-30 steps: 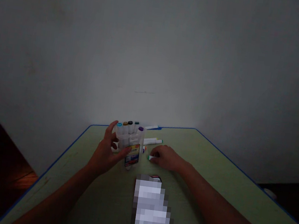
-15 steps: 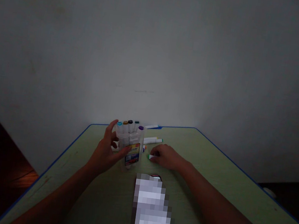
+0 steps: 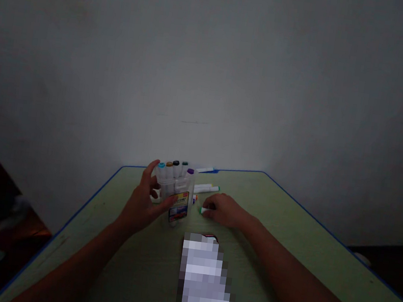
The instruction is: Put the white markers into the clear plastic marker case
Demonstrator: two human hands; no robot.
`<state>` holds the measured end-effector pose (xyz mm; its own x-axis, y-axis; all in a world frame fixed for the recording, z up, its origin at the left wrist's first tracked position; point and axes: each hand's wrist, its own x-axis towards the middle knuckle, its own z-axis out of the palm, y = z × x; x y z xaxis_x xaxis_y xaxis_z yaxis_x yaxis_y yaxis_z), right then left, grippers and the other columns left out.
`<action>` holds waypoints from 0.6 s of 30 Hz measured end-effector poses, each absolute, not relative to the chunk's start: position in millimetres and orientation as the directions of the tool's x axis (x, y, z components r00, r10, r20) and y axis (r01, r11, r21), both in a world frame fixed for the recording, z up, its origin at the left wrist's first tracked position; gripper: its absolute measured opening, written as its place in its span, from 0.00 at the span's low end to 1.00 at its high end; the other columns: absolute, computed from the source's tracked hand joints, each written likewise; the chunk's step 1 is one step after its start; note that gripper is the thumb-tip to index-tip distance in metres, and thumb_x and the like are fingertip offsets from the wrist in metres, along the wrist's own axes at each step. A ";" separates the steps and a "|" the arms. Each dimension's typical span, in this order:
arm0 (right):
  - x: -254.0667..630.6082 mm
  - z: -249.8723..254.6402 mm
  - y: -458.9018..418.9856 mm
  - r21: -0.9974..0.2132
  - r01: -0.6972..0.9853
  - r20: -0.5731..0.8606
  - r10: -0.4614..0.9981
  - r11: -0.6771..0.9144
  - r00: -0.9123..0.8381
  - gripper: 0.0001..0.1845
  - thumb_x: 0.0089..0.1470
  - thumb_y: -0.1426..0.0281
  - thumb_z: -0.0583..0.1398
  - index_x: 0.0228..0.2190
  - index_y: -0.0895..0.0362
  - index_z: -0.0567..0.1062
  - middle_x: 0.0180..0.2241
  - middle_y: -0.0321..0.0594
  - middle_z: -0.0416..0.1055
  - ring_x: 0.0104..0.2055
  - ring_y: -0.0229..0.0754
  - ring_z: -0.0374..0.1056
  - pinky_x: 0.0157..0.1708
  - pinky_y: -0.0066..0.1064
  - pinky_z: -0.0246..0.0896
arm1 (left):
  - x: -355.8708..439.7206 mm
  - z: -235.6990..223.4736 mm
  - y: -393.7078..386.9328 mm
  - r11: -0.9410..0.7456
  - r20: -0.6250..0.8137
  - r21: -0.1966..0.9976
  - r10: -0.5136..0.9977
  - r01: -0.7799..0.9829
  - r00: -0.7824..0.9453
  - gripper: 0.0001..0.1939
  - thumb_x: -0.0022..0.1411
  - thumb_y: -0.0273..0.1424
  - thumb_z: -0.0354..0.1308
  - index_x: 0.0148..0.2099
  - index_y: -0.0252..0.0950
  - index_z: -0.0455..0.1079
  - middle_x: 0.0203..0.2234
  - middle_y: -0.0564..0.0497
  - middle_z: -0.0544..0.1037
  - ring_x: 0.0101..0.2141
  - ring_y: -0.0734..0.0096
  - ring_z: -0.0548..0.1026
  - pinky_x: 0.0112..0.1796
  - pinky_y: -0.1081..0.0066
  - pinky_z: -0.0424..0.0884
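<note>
My left hand (image 3: 145, 202) is wrapped round the left side of a clear plastic marker case (image 3: 165, 200), thumb across its front label. Several markers stand upright in the case, with light blue, brown, black, dark green and purple (image 3: 190, 172) ends showing. To the right of the case, my right hand (image 3: 221, 210) rests low at the table with its fingers closed on a white marker (image 3: 204, 211) with a green end. Most of that marker is hidden under the fingers.
White markers (image 3: 206, 189) lie behind the case, and another (image 3: 205, 170) lies by the table's far edge near a blue piece. A phone (image 3: 210, 238), mostly pixelated, lies in front on the green table (image 3: 133, 271). The wall (image 3: 211, 73) stands directly behind.
Both hands stay nearly still, holding the case and the green-ended marker. A dark, blurred shape has appeared at the lower left, beside the table.
</note>
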<state>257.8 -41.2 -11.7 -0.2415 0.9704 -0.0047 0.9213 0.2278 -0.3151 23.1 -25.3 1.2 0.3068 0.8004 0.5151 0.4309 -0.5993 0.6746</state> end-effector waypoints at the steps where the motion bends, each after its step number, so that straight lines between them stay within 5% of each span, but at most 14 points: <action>1: 257.6 -11.4 -41.4 -0.315 0.922 -0.004 0.971 0.227 -0.240 0.11 0.49 0.69 0.60 0.36 0.57 0.78 0.34 0.41 0.76 0.34 0.40 0.69 0.30 0.27 0.54 | 23.2 1.1 -25.2 -0.596 0.511 0.681 0.803 0.426 0.306 0.45 0.53 0.40 0.60 0.64 0.38 0.38 0.34 0.50 0.70 0.28 0.71 0.70 0.30 0.69 0.68; 18: 258.4 -11.9 -41.9 -0.337 0.910 0.012 0.968 0.241 -0.251 0.12 0.48 0.69 0.60 0.35 0.58 0.78 0.31 0.41 0.76 0.31 0.38 0.68 0.28 0.26 0.52 | 24.4 4.8 -28.6 -0.571 0.484 0.689 0.821 0.447 0.302 0.45 0.52 0.41 0.59 0.64 0.38 0.37 0.32 0.51 0.70 0.27 0.71 0.70 0.30 0.68 0.69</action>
